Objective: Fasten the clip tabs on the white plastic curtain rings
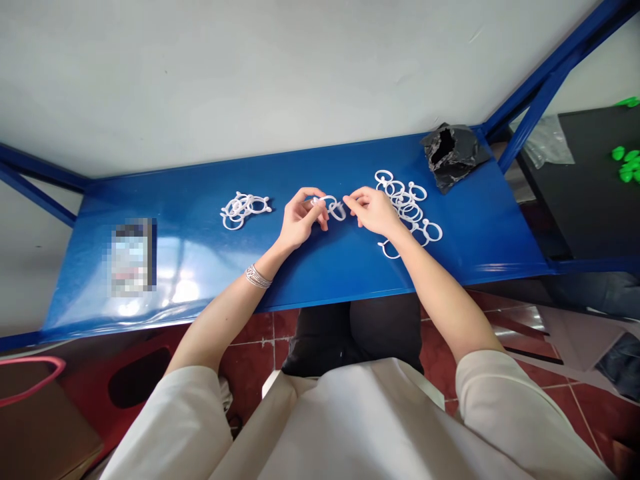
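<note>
well, the left hand (301, 218) was pinching a white plastic ring (333, 207) in its fingers, near the middle of the blue metal bench (320, 273). the right hand (373, 211) was just beside that ring, with its fingers a little open and curved, and it held nothing that i could see. a small heap of more rings (245, 210) lay to the left of the left hand. a bigger heap of rings (407, 213) lay just right of the right hand. a silver bracelet (257, 276) sat on the left wrist. a crumpled black plastic bag (453, 157) lay at the far right of the bench, and a blurred thing (133, 257) lay at the left end.
</note>
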Action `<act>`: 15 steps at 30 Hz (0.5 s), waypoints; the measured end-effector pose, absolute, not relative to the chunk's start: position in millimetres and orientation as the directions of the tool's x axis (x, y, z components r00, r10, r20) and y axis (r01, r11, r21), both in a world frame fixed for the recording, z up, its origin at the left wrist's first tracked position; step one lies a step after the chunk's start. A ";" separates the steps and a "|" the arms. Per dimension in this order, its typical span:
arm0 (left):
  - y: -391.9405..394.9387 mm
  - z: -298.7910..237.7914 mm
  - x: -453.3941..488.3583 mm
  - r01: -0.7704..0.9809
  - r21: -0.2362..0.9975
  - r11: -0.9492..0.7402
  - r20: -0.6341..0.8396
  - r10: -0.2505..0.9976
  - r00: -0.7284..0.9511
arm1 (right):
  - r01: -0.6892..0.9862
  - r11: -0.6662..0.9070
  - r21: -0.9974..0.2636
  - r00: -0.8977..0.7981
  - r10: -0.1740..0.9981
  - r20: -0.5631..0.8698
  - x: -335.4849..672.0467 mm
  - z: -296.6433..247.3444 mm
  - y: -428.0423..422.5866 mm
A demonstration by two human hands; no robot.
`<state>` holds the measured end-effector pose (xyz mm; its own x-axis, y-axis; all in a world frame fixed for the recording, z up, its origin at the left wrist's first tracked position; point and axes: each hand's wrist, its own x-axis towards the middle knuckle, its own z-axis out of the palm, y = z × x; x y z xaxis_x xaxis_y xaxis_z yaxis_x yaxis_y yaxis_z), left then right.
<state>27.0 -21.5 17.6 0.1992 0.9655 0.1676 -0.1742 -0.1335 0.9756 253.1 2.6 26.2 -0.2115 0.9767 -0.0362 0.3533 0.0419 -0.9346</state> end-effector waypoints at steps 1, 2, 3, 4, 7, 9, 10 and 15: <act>-22.2 17.5 27.4 -0.169 0.977 -0.130 0.164 0.965 0.203 | 0.362 0.071 -0.930 -0.193 0.981 0.000 253.4 26.7 1.5; -23.0 17.2 27.8 -0.164 0.979 -0.125 0.157 0.966 0.204 | 0.354 0.108 -0.929 -0.189 0.981 0.042 253.5 27.2 0.5; -23.7 16.8 28.2 -0.157 0.980 -0.119 0.150 0.968 0.203 | 0.336 0.151 -0.930 -0.208 0.975 0.083 253.3 27.6 -0.5; -24.4 16.2 28.5 -0.149 0.982 -0.116 0.145 0.969 0.198 | 0.315 0.194 -0.929 -0.247 0.962 0.118 252.7 27.9 -1.4; -25.3 14.1 28.5 -0.115 0.980 -0.159 0.177 0.969 0.171 | 0.250 0.295 -0.922 -0.379 0.906 0.187 249.1 29.7 -4.5; -25.2 13.6 27.7 -0.078 0.969 -0.234 0.244 0.957 0.157 | 0.209 0.321 -0.924 -0.435 0.876 0.206 246.4 32.4 -6.6; -25.2 13.9 27.2 -0.056 0.959 -0.279 0.284 0.946 0.155 | 0.190 0.317 -0.929 -0.457 0.866 0.202 245.5 34.2 -7.5; -28.5 19.3 26.8 0.049 0.911 -0.409 0.389 0.893 0.227 | 0.109 0.191 -0.976 -0.551 0.828 0.100 244.5 42.5 -12.3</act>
<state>26.8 -28.5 19.3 0.2267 0.8929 0.3891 0.0491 -0.4095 0.9110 244.5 -12.3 42.5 -0.5511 0.8284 0.1001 0.1095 0.1907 -0.9755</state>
